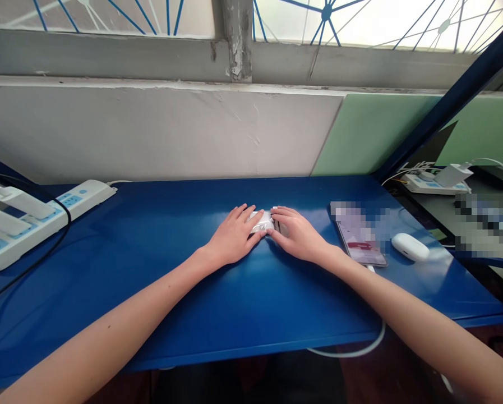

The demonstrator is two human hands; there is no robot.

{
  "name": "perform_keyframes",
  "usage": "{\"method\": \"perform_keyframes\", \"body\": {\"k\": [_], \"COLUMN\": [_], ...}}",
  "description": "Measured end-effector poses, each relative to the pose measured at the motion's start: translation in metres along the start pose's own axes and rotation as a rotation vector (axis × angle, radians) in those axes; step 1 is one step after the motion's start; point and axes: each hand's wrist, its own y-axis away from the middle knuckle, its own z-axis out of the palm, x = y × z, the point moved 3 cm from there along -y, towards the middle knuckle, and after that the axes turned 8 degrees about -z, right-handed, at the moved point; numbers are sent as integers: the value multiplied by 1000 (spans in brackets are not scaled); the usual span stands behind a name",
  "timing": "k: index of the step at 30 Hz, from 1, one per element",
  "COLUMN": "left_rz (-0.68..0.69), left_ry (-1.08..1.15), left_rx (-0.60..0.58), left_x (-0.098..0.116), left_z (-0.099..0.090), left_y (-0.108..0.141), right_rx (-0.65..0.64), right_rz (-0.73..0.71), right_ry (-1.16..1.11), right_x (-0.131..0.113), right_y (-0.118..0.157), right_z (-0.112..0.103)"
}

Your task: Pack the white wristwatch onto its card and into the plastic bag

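A small white packet (262, 222) with a shiny, plastic-like surface lies on the blue desktop between my hands. My left hand (233, 234) rests over its left end, index finger on top and thumb along the near edge. At the other end, my right hand (298, 233) curls its fingers over the far side, with the thumb against the near side. A greyish part shows under the right fingers. Both palms hide much of the packet, so its contents cannot be made out.
Left stands a white power strip (92, 193) with plugged-in chargers (18, 199) and a black cable (69, 219). On the right lie a phone (358, 235) with a white cable (360, 353) and a white earbud case (410, 247). A blue post (436, 106) rises behind them.
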Motion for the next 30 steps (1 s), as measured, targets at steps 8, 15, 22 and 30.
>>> {"method": "perform_keyframes", "body": {"k": [8,15,22,30], "left_rz": [-7,5,0,11], "left_ry": [1,-14,-1,1], "left_rx": [0,-15,-17,4], "left_x": [-1,0,1,0], "left_z": [1,-1,-2,-1], "left_y": [1,0,-1,0], "right_rx": [27,-52,-151,-139], "right_rz": [-67,-147,-200,-136], "right_ry": [-6,52,180,194], "right_x": [7,3,-11,-17], "right_y": [3,3,-1,-5], "right_z": [-1,-4,-8,-5]}}
